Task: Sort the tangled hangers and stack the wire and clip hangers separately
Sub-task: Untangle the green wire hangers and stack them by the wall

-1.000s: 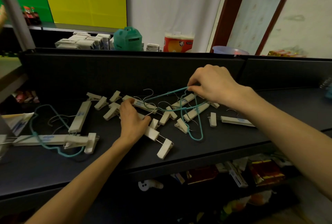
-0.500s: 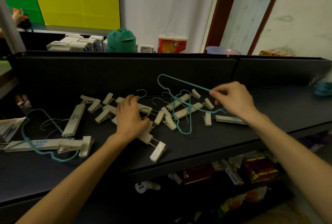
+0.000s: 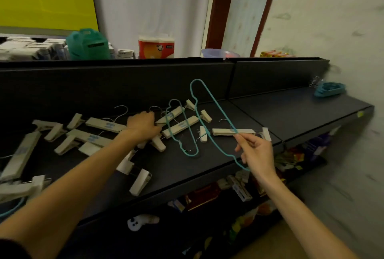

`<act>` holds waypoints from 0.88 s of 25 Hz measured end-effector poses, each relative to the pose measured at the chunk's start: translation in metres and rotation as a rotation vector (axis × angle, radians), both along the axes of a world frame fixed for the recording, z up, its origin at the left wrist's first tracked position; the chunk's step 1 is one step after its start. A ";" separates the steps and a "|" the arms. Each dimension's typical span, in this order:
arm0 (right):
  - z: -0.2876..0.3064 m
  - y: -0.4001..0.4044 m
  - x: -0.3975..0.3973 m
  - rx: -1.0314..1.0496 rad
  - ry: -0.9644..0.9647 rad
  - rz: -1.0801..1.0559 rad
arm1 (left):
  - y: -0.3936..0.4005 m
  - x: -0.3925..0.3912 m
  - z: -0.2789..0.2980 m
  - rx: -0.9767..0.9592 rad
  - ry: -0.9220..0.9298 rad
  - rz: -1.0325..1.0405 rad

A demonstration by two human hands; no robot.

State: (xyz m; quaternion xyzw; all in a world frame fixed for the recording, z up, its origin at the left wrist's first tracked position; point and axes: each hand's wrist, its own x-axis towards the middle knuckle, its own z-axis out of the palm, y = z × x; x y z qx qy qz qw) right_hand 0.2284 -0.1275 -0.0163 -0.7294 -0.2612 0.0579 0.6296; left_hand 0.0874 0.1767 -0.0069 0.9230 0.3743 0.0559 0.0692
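Note:
My right hand [image 3: 256, 152] pinches a teal wire hanger [image 3: 209, 96] and holds it lifted above the black shelf [image 3: 291, 113], clear of the pile. A second teal wire hanger [image 3: 182, 134] lies tangled among several white clip hangers [image 3: 180, 126]. My left hand [image 3: 143, 125] presses down on that pile of clip hangers at the shelf's middle. One clip hanger [image 3: 232, 131] lies alone just beyond my right hand. More clip hangers [image 3: 20, 154] spread to the left. A heap of teal wire hangers [image 3: 329, 89] sits at the shelf's far right end.
The shelf has a tall black back panel [image 3: 124, 84]. Behind it stand a teal container [image 3: 88, 44], a pack of tissue rolls [image 3: 156, 46] and boxes. Packaged goods fill the lower shelf [image 3: 207, 194]. A wall closes the right side.
My right hand has pulled the teal wire hanger out of the pile and carried it right and toward me. My left hand stayed pressing on the clip hangers. The view swung right.

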 end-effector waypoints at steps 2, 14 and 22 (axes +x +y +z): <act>-0.005 -0.002 0.001 0.021 0.012 0.017 | 0.005 0.001 0.002 0.081 -0.081 -0.062; -0.025 -0.007 -0.014 0.145 0.054 0.136 | -0.023 -0.045 0.016 -0.200 -0.799 -0.098; -0.025 -0.056 -0.013 0.336 -0.026 -0.136 | -0.088 -0.013 0.033 -0.838 -1.156 -0.013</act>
